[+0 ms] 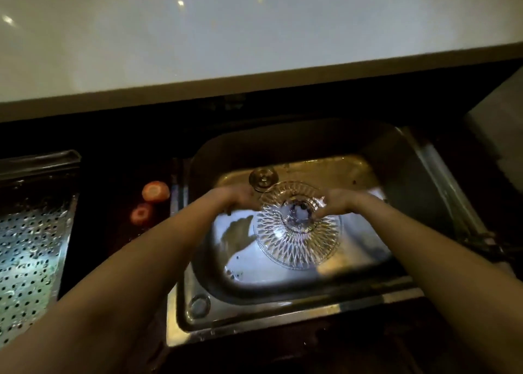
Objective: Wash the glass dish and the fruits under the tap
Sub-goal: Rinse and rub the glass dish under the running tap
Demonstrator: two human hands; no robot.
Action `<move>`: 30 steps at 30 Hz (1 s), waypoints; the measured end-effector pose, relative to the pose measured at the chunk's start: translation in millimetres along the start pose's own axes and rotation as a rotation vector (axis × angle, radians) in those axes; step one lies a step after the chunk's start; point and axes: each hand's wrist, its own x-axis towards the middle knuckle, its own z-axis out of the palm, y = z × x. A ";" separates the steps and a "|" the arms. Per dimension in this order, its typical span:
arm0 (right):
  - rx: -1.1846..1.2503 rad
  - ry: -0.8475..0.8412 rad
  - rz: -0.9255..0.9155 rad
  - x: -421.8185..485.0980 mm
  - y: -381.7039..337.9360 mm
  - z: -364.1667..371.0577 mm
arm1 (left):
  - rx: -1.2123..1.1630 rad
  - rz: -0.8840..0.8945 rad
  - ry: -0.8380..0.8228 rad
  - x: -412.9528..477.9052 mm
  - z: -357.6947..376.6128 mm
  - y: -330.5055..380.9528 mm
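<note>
A cut-glass footed dish (297,232) is held above the steel sink (418,175), tilted with its foot toward the far side. My left hand (236,199) grips the dish at its far left edge. My right hand (336,205) grips it on the right, near the stem. Both hands are blurred. Two reddish-orange fruits lie on the dark counter left of the sink: the larger fruit (155,191) farther back, the smaller fruit (141,213) nearer me. No tap or running water shows.
The sink's drain (261,177) sits at the far side of the basin. A perforated metal drying tray (31,237) stands at the left. A pale raised counter (254,34) runs across the back. An overflow fitting (199,305) marks the sink's near-left corner.
</note>
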 end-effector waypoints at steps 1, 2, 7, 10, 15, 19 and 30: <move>0.023 0.019 0.032 3.3 11.6 4.9 | -0.021 -0.035 -0.016 8.8 7.5 -0.3; 0.025 0.042 0.068 6.7 22.8 10.3 | -0.028 -0.057 -0.021 16.3 14.8 -1.0; 0.001 0.136 0.226 28.7 69.1 40.0 | 0.049 -0.111 0.037 47.7 49.0 -4.1; 0.022 0.201 0.275 41.6 87.1 57.2 | 0.055 -0.139 0.021 63.4 65.2 -7.4; 0.115 0.261 0.271 56.9 99.8 75.0 | -0.167 -0.195 0.095 81.7 87.2 -13.8; 0.192 0.317 0.294 64.0 105.9 79.1 | -0.309 -0.211 0.187 91.7 96.2 -19.7; 0.419 0.496 0.279 38.9 119.7 53.8 | -0.775 -0.174 0.304 83.7 89.0 -5.3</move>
